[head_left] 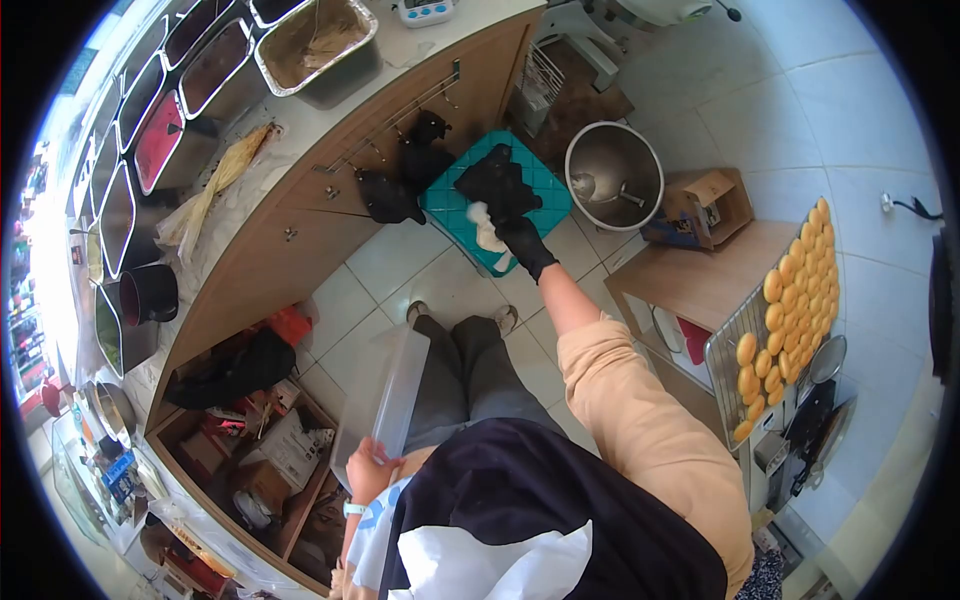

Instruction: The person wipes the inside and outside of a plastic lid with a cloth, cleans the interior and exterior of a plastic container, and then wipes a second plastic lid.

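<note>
My right hand (525, 245), in a black glove, reaches forward with its fingers closed on a crumpled white cloth or paper (486, 232). This hangs over a teal plastic stool or box top (455, 195), where a black cloth (497, 180) lies bunched up. Down at my left side, my left hand (370, 468) is bare and grips the near end of a translucent plastic bin (385, 390). The bin is tilted beside my leg; what it holds, if anything, cannot be made out.
Metal trays of fillings (315, 50) line the counter at left, near a kitchen timer (425, 10). Below is an open cabinet (230, 450) of clutter. A steel pot (614, 175) and cardboard box (705, 210) stand ahead. At right, a wire rack (722, 375) carries many small golden cakes.
</note>
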Available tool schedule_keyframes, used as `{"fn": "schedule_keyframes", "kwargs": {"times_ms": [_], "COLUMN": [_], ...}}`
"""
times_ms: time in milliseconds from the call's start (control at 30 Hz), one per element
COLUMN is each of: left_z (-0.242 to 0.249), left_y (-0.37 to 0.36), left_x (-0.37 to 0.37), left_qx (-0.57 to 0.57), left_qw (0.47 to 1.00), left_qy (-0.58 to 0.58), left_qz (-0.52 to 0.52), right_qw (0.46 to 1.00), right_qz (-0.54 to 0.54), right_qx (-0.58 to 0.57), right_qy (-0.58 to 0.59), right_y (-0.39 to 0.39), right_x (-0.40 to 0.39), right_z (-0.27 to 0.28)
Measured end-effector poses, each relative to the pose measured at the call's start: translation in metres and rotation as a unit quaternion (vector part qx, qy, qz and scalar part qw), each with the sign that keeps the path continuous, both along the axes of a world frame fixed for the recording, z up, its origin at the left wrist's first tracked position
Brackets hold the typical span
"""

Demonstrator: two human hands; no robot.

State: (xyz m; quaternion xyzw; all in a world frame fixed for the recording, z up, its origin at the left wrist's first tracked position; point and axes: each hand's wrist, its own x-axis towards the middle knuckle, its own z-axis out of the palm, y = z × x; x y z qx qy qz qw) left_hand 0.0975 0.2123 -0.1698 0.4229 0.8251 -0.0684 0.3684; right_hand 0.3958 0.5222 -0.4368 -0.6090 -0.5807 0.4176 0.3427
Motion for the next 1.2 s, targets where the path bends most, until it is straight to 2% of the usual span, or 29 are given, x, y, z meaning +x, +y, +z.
{"fn": "schedule_keyframes", "kwargs": {"times_ms": [67,133,233,333,433,467,567,667,767,867,967,1000,1033,1100,1167,1200], "left_z": [-0.005,-0.018,-0.026,-0.040,-0.045,-0.053,-0.043,-0.054,-0.048,-0.056,-0.063,-0.062,-0.061,-0.058,-0.050,-0.045], "left_y": [-0.011,-0.022,-0.029,-0.041,-0.051,-0.062,-0.044,-0.064,-0.051,-0.061,-0.075,-0.078,-0.080,-0.073,-0.064,-0.059], "left_x": [-0.004,-0.008,-0.005,-0.007,0.000,-0.002,0.009,0.006,0.007,0.006,0.002,0.001,0.000,-0.004,-0.010,-0.013], "left_qx": [-0.008,-0.033,-0.081,-0.123,-0.100,-0.106,-0.100,-0.109,-0.080,-0.056,-0.049,-0.048,-0.055,-0.057,-0.053,-0.050], "left_qw": [0.999,0.998,0.994,0.988,0.985,0.985,0.985,0.982,0.982,0.982,0.983,0.983,0.983,0.983,0.982,0.982], "left_qy": [0.008,0.014,-0.004,0.015,-0.009,-0.007,-0.006,-0.016,-0.036,-0.031,-0.022,-0.023,-0.011,0.004,0.003,-0.002], "left_qz": [0.035,0.058,0.077,0.094,0.137,0.139,0.142,0.151,0.164,0.177,0.176,0.173,0.174,0.177,0.180,0.182], "right_qw": [0.995,0.985,0.946,0.938,0.921,0.930,0.923,0.911,0.914,0.923,0.908,0.927,0.934,0.935,0.988,0.993], "right_qz": [-0.083,-0.089,0.040,0.016,0.001,-0.042,0.027,0.030,-0.009,-0.026,0.160,0.101,0.103,0.102,0.050,0.088], "right_qx": [0.043,0.022,0.071,-0.042,-0.111,-0.112,-0.108,-0.138,-0.135,-0.126,-0.054,-0.093,-0.029,0.112,0.045,0.036], "right_qy": [-0.023,-0.143,-0.312,-0.344,-0.374,-0.347,-0.368,-0.387,-0.382,-0.362,-0.383,-0.349,-0.341,-0.321,-0.141,-0.069], "right_y": [0.023,0.061,0.101,0.145,0.158,0.170,0.175,0.173,0.171,0.173,0.173,0.172,0.163,0.155,0.135,0.118], "right_x": [-0.011,-0.001,0.025,0.039,0.022,0.029,0.023,0.020,0.013,0.013,0.007,0.006,0.008,0.004,-0.020,-0.035], "right_z": [-0.008,0.000,-0.022,-0.084,-0.041,-0.090,-0.071,-0.050,-0.045,-0.066,-0.052,-0.065,-0.076,-0.061,-0.034,-0.009]}}
